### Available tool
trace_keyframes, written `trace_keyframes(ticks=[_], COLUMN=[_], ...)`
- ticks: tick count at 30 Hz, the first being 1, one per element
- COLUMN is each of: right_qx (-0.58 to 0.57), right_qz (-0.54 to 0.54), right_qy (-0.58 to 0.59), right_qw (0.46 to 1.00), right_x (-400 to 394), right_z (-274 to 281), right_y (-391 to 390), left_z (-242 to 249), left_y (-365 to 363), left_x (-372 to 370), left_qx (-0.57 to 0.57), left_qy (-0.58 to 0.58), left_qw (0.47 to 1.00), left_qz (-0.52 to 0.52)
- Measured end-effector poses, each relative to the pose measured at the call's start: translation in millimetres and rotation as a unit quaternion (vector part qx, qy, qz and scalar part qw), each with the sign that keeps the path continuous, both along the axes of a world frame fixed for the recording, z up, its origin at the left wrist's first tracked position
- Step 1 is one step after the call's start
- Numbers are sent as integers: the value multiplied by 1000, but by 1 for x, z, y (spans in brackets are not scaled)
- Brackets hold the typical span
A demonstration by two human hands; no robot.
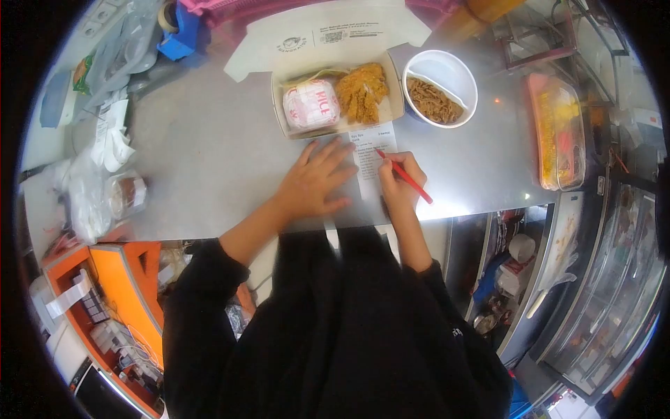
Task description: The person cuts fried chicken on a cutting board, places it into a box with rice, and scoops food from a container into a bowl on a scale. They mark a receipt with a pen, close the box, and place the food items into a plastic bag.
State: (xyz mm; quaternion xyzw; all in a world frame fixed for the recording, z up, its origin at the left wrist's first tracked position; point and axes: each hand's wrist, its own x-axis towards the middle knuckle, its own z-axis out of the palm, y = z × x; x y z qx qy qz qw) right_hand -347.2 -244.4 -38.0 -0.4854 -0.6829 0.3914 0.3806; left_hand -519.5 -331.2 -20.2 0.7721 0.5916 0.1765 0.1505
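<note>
My right hand is closed around a red pen, its tip on a printed receipt lying on the metal table. Beside the receipt, my left hand rests flat with fingers spread, fingertips close to the paper's left edge. Just beyond both hands stands an open paper food box, lid folded back. Inside it sit a wrapped rice pack on the left and a piece of fried chicken on the right. A white bowl with a divider and brown shredded food stands right of the box.
A clear-lidded container of yellow and red contents lies at the table's right edge. A blue tape dispenser is at the back left, near plastic bags. A pink basket borders the back. Orange shelving stands lower left.
</note>
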Motion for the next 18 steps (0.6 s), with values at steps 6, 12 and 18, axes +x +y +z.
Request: trace_keyframes(ticks=[6, 12, 18], right_qx=[-7, -64, -61], right_qz=[-8, 26, 28], right_qy=[-3, 14, 17], right_qw=[1000, 998, 998], right_x=[5, 10, 9], right_z=[3, 6, 4], right_y=[5, 15, 13], left_z=[-2, -2, 1], left_y=[0, -1, -1], left_x=[2, 1, -2], left_qx=[5, 1, -4], left_qy=[2, 6, 8], left_qw=[1000, 1000, 1000], left_qz=[-3, -4, -7])
